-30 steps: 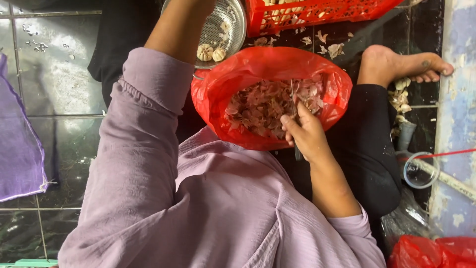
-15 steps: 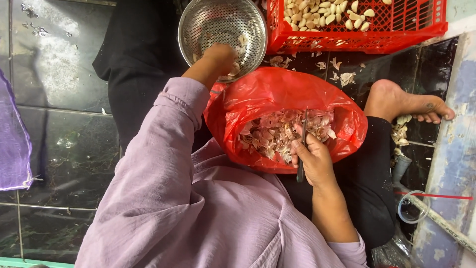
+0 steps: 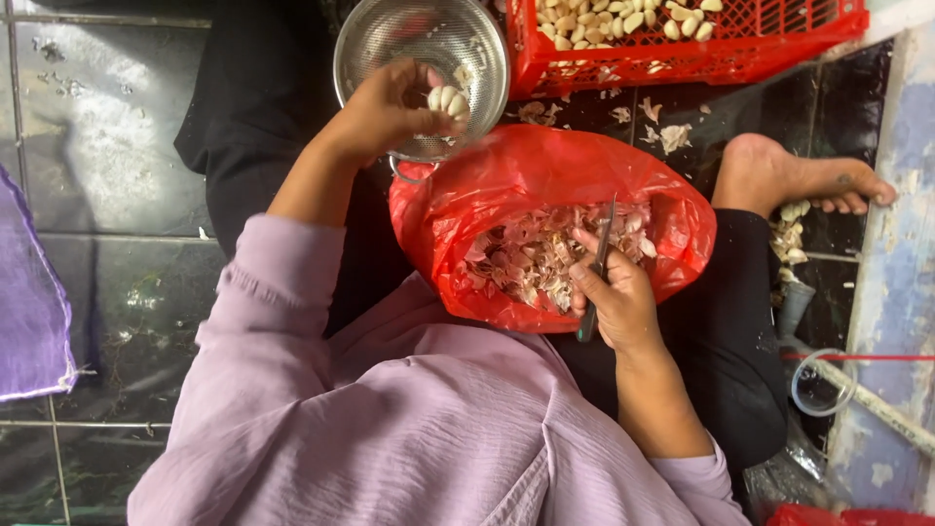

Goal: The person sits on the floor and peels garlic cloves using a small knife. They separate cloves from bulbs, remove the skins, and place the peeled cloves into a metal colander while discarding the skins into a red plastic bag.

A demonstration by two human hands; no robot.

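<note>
Head view, looking straight down: we see 1 person in a lilac long-sleeved top, seated on a dark tiled floor (image 3: 117,146) with a bare foot (image 3: 794,180) stretched out to the right.

The left hand (image 3: 390,112) reaches forward over a round steel mesh colander (image 3: 424,49), its fingers closed around several peeled garlic cloves (image 3: 448,99), pale and smooth, held just above the colander's bottom. The right hand (image 3: 614,302) is wrapped around the handle of a small knife (image 3: 596,263), the blade pointing forward over a red plastic bag (image 3: 545,185) that rests in the lap. The bag is open and holds a loose heap of papery garlic skins (image 3: 536,258), pinkish-white and dry.

Beyond the bag stands a red plastic crate (image 3: 682,39) holding more cloves, cream-coloured. Loose skins lie on the floor between crate and bag. At the left edge we see a purple mesh sack (image 3: 29,312).

As we judge it, the risks are these: the cloves are smooth and several are pinched at once, so 1 could slip past the colander's rim onto the floor. The knife blade sits close to the thin bag wall and to the person's leg; a careless shift of the wrist could slit the plastic and spill skins.
</note>
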